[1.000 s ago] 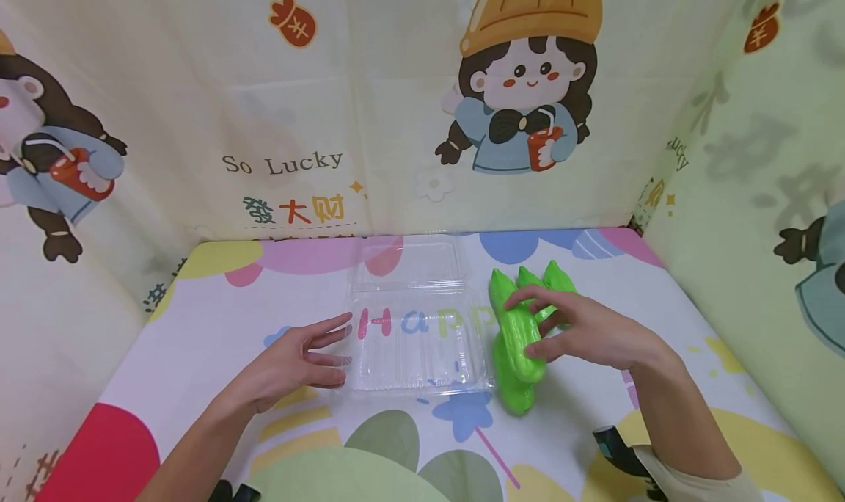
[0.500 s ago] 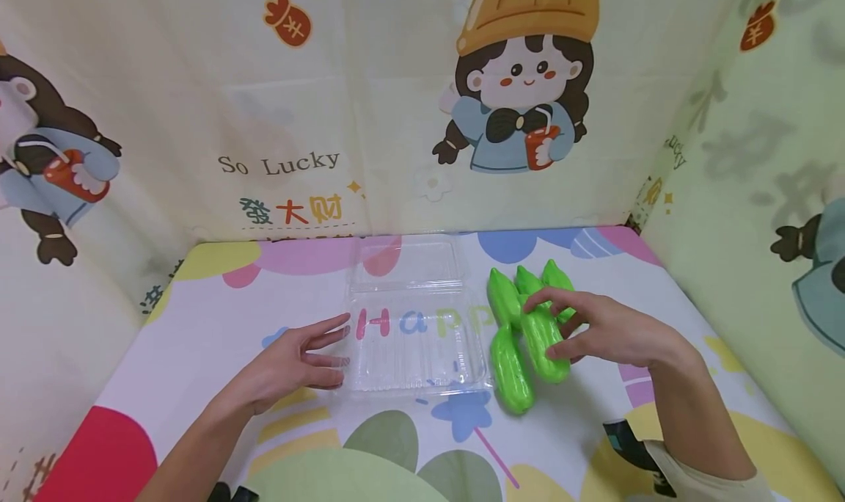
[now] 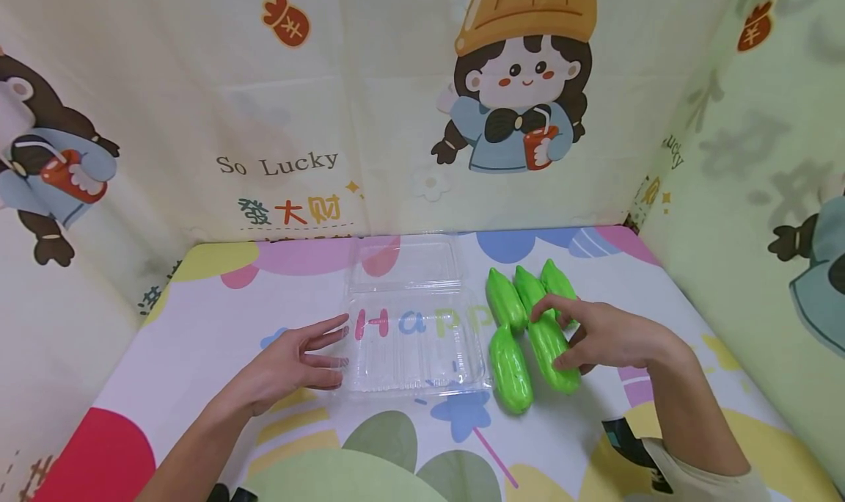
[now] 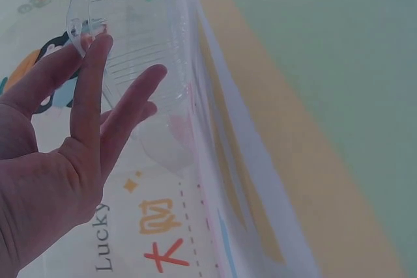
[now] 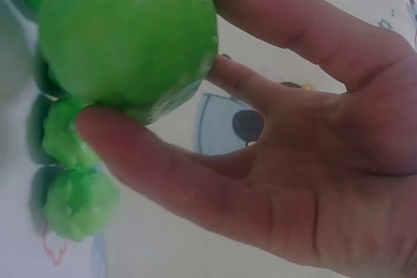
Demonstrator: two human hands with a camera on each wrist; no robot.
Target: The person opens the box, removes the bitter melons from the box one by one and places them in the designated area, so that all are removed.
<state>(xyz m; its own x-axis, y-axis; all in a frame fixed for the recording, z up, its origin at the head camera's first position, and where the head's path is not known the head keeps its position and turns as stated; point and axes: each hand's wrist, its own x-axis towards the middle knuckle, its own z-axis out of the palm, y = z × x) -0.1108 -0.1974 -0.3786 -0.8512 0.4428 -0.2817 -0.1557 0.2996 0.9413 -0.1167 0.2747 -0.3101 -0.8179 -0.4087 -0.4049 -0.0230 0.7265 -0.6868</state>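
Note:
My right hand (image 3: 604, 337) holds a plump, ridged green cucumber-like vegetable (image 3: 551, 348) between thumb and fingers, low over the table. Close up in the right wrist view, the rounded end of this vegetable (image 5: 130, 37) sits between the thumb and fingertips. Just left of it lies a second green vegetable (image 3: 510, 373), with several more alike (image 3: 505, 300) behind. A clear plastic clamshell box (image 3: 412, 373) stands with its lid (image 3: 408, 260) folded back. My left hand (image 3: 297, 366) is at the box's left side, fingers spread and fairly straight; in the left wrist view the fingertips reach its rim.
A white tablecloth (image 3: 218, 326) printed with colourful shapes and letters covers the table. Cartoon-printed cloth (image 3: 389, 84) hangs behind and at both sides. A black strapped device (image 3: 627, 439) is on the right forearm.
My right hand has carried the green vegetable rightward, off the one it overlapped, and then a little lower and nearer. The left hand and the box have stayed put.

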